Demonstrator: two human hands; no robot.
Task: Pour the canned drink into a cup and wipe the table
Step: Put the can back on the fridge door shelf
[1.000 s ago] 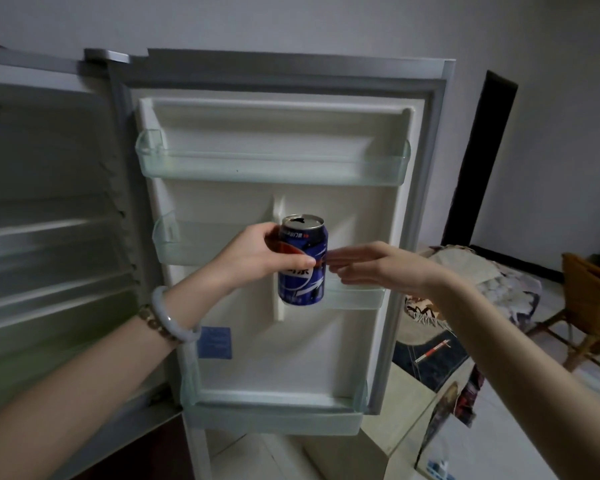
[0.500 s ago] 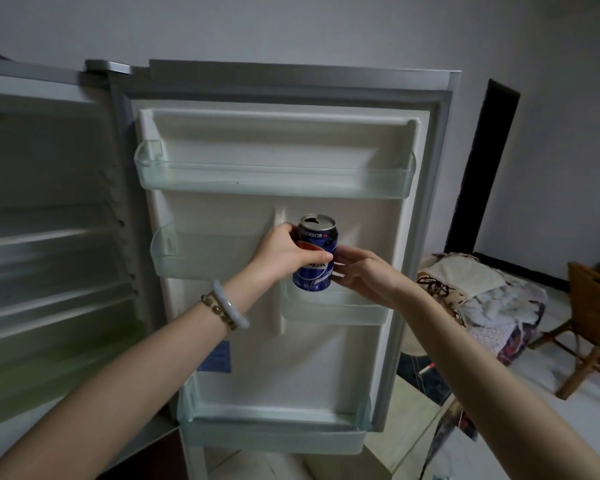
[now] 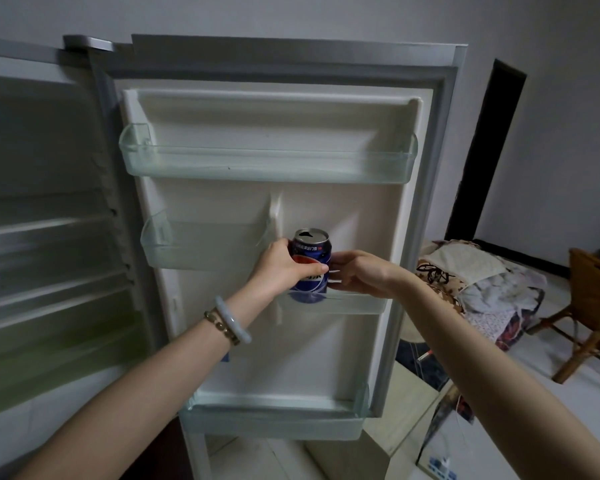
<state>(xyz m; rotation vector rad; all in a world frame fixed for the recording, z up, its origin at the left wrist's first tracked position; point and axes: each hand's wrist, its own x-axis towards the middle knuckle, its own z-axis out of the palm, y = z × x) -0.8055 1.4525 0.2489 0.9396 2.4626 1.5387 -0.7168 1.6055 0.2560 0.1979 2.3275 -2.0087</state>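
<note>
A blue drink can (image 3: 311,249) with an opened top stands upright with its base inside the small right-hand door shelf (image 3: 357,303) of the open fridge door (image 3: 326,348). My left hand (image 3: 283,266) wraps around the can's left side, thumb across its front. My right hand (image 3: 359,273) touches the can's right side with its fingers. No cup or cloth is in view.
The fridge interior with bare wire shelves (image 3: 49,237) fills the left. The door carries a long top shelf (image 3: 267,164), a small left shelf (image 3: 201,245) and a bottom shelf (image 3: 274,422). To the right stand a cloth-covered seat (image 3: 478,285) and a wooden chair (image 3: 589,306).
Both hands have carried the can forward and down toward the door, until its base sits in the small right shelf. The right hand has closed in on the can.
</note>
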